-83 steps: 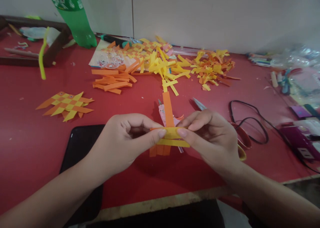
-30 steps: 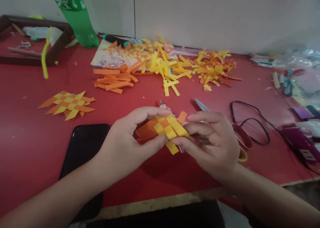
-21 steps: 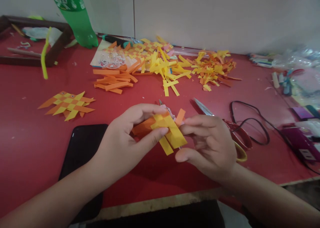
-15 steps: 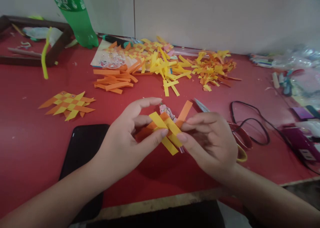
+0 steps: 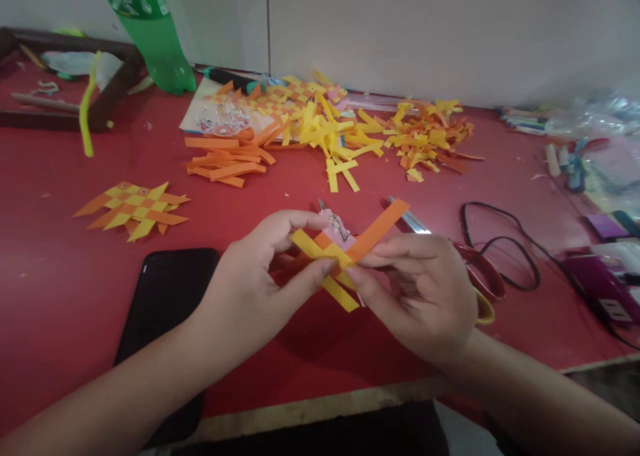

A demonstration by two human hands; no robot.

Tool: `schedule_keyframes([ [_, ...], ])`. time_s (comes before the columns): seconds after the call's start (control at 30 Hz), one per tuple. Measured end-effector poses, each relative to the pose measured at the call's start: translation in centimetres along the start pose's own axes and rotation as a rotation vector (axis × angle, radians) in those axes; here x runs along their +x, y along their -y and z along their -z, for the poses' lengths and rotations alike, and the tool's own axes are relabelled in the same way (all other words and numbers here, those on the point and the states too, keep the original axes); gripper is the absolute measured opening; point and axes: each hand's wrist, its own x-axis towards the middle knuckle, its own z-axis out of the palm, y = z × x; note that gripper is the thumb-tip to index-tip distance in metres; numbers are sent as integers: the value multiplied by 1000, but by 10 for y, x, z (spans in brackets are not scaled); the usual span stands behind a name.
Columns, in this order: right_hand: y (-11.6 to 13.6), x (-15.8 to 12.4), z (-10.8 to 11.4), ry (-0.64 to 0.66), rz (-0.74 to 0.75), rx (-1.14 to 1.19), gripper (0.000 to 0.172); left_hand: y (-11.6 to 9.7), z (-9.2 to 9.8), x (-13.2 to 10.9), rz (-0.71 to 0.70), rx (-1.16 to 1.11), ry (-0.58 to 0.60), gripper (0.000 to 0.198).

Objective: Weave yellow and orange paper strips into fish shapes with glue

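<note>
Between my hands, above the red table, is a small weave of yellow and orange paper strips [image 5: 337, 255]. My left hand [image 5: 270, 269] pinches its left side, thumb on top. At the right edge, my right hand [image 5: 420, 283] pinches the weave between thumb and fingers, with a loose orange end sticking up to the right. Just behind the weave lies a pink pen-like item [image 5: 334, 223], partly hidden. Scissors [image 5: 407, 216] rest behind my right hand, which covers part of them. A finished-looking woven paper fish [image 5: 137, 206] lies to the left.
A black phone [image 5: 165, 309] lies by my left forearm. Orange strips [image 5: 230, 156], yellow strips [image 5: 327, 129] and a pile of scraps [image 5: 430, 133] spread along the back. A green bottle [image 5: 163, 49] stands at the back left. A black cord [image 5: 500, 243] and a purple box [image 5: 600, 286] are on the right.
The orange strip end has swung out further up and to the right. My right fingers have shifted slightly, and the right part of the weave now looks folded down.
</note>
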Motion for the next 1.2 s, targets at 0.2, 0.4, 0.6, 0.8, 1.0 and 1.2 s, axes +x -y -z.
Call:
schedule_keyframes([
  [0.2, 3, 3, 0, 10, -17, 32, 21, -5, 2, 2, 43, -69, 17, 26],
  [0.4, 3, 5, 1, 8, -7, 29, 21, -5, 4, 5, 125, -160, 59, 38],
  [0.6, -1, 2, 1, 9, -23, 8, 20, -4, 5, 4, 162, -161, 95, 36],
  [0.8, -1, 1, -1, 19, 33, -27, 14, -4, 2, 3, 97, -154, 86, 21],
  [1.0, -1, 0, -1, 2, 18, -45, 11, 1, 0, 5, 78, -190, 73, 19],
  [1.2, -3, 0, 2, 20, 3, -53, 12, 3, 4, 5, 89, -221, 104, 22],
])
